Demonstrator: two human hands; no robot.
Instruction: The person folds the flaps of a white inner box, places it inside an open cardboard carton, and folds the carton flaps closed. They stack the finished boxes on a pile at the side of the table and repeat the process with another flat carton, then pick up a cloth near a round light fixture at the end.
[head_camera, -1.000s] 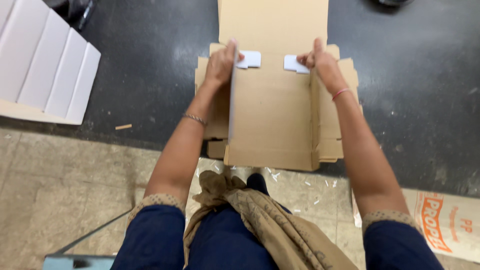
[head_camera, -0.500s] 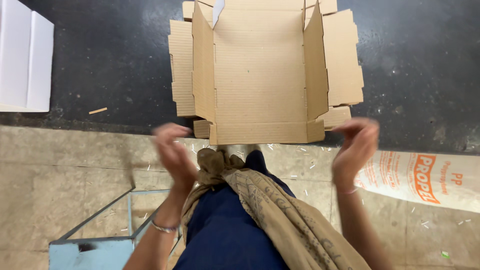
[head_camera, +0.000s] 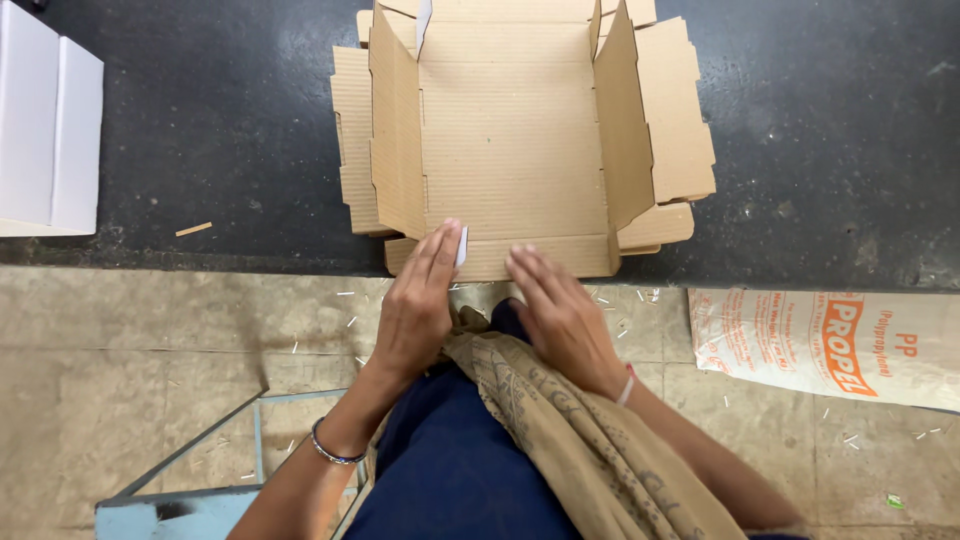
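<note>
A half-folded brown cardboard box (head_camera: 515, 150), side walls stood up and outer flaps lying flat, is seen on the dark counter (head_camera: 220, 130) with its near front flap at the counter edge. That front flap is touched by the left hand (head_camera: 418, 300), fingers extended flat with a small white piece (head_camera: 461, 246) under the fingertips, and by the right hand (head_camera: 558, 310), also flat and unclenched, nothing gripped. Left of the box a white folded carton (head_camera: 45, 130) is found, and right of and below the box a printed white sack (head_camera: 820, 345) lies on the floor.
</note>
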